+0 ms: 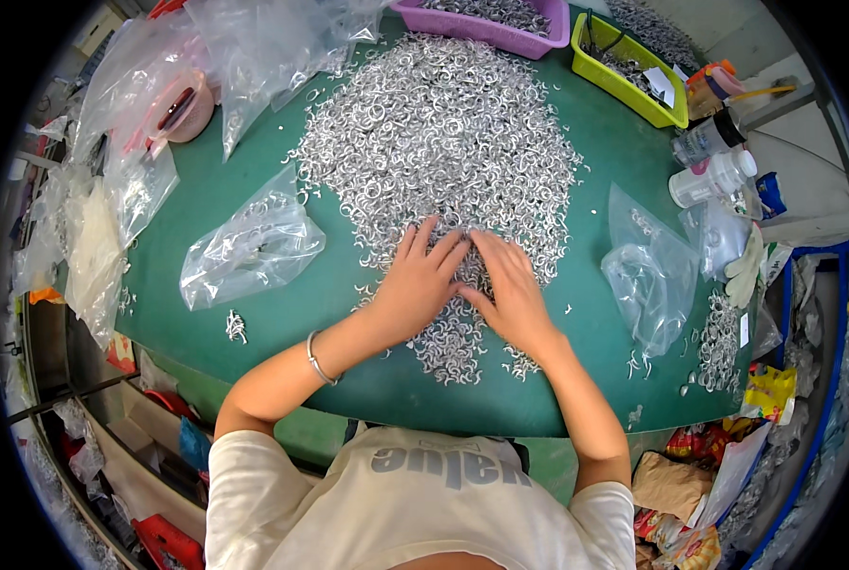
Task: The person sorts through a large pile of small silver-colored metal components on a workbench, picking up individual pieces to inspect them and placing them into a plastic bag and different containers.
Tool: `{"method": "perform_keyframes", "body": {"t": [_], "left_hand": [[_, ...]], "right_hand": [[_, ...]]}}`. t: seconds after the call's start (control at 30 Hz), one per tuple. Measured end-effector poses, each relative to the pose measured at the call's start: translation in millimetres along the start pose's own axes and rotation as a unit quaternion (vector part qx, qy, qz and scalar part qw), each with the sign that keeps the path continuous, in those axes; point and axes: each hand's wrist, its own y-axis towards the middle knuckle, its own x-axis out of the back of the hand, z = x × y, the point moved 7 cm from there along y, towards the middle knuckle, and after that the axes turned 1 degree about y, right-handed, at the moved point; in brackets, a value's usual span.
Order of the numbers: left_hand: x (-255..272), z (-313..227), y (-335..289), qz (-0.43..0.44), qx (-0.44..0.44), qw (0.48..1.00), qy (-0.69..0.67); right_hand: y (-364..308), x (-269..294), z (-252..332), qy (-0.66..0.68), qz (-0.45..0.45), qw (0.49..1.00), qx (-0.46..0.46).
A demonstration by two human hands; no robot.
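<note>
A broad heap of small silver crescent-shaped metal pieces (443,133) covers the middle of the green table (348,380). At its near edge lies my left hand (422,280), palm down with fingers spread over the pieces. Close beside it my right hand (512,294) rests on the heap too, fingers stretched forward and thumb pointing at the left hand. Neither hand shows anything gripped. Between my forearms a smaller patch of the same pieces (448,351) spreads toward me. A silver bangle (318,359) circles my left wrist.
Clear plastic bags holding a few pieces (253,242) (648,275) lie on both sides. A purple basket (529,40) and a yellow-green basket (624,90) stand at the back. Bottles (714,179) line the right; a pink basket (191,114) sits far left. Small piles lie at left (236,326) and right (719,342).
</note>
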Motion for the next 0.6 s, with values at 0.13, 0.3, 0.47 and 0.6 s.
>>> {"method": "perform_keyframes", "body": {"t": [0.13,0.3,0.47,0.6], "left_hand": [[1.4,-12.1,-30.6,0.037,-0.040,0.996,-0.065],[7.6,-14.1,-55.3,0.058,-0.043,0.988,-0.135],[26.7,-3.9,-29.6,-0.021,0.055,0.992,-0.109],[-0.9,-16.3,-20.2,0.035,0.005,0.999,-0.039]], "right_hand": [[-26.4,-1.1,13.3,0.006,0.065,0.998,0.007],[-45.5,8.6,20.7,0.055,0.123,0.991,-0.014],[-32.6,19.8,5.8,0.191,-0.074,0.977,-0.060],[-18.1,3.4,0.1,0.169,-0.026,0.984,-0.048]]}}
